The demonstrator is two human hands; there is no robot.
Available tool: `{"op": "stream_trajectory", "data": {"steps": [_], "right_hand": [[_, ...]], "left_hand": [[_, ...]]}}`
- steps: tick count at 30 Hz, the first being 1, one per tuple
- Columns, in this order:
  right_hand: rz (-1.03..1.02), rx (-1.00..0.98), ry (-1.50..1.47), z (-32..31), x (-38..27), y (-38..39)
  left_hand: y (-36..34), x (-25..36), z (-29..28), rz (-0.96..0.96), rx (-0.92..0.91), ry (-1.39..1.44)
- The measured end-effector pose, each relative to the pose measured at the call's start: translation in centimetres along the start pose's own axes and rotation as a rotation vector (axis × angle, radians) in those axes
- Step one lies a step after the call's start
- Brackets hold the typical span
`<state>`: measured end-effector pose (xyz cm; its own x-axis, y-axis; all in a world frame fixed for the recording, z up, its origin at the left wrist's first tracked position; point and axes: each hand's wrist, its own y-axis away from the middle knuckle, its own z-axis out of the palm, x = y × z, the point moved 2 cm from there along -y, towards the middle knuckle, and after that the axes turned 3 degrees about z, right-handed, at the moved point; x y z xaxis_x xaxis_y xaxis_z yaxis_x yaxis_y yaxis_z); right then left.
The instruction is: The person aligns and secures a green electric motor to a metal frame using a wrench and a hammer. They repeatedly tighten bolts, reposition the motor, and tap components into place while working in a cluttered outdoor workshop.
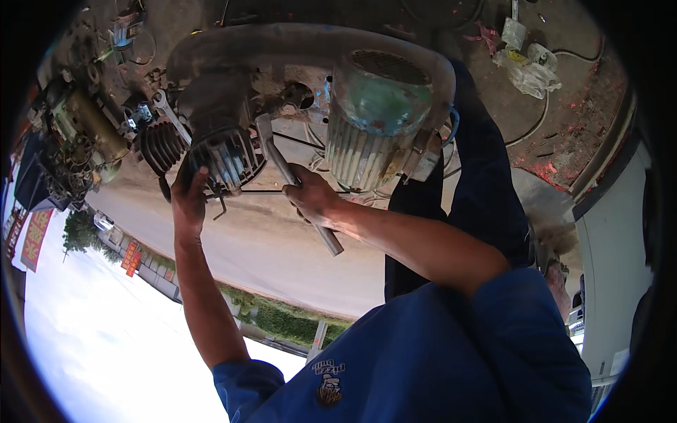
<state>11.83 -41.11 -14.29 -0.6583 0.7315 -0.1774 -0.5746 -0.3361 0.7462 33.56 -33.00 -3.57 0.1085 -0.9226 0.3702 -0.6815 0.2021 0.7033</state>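
A dirty air compressor pump with dark finned cylinders [227, 161] is in front of me, left of centre. My left hand [189, 201] is at the near left edge of the finned cylinder, thumb up and fingers curled round a dark part that I cannot make out. A combination spanner [171, 116] slants beside that cylinder, its ring end away from me and its lower end hidden near the hand. My right hand [312, 194] is closed round the grey metal handle of a hammer [282, 163]. The hammer's head is close to the right side of the fins.
A green electric motor [381, 106] with pale fins sits right of the pump, below a long curved belt guard [296, 39]. Another machine [84, 130] stands far left. Plastic bags [530, 74] and a cable [525, 137] lie on the stained floor. A pale panel [613, 247] stands at right.
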Motion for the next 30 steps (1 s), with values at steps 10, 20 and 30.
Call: {"op": "stream_trajectory", "data": {"steps": [10, 20, 30], "right_hand": [[0.004, -0.137, 0.075, -0.7, 0.8, 1.9], [0.035, -0.118, 0.09, -1.5, -3.2, -1.5], [-0.1, -0.094, 0.607, -3.0, -8.1, -3.8]], "left_hand": [[0.2, -1.0, -0.1, 0.069, 0.019, -0.018], [0.2, -1.0, -0.5, 0.0, -0.004, -0.012], [-0.3, -1.1, -0.8, -0.014, -0.045, 0.159]]}}
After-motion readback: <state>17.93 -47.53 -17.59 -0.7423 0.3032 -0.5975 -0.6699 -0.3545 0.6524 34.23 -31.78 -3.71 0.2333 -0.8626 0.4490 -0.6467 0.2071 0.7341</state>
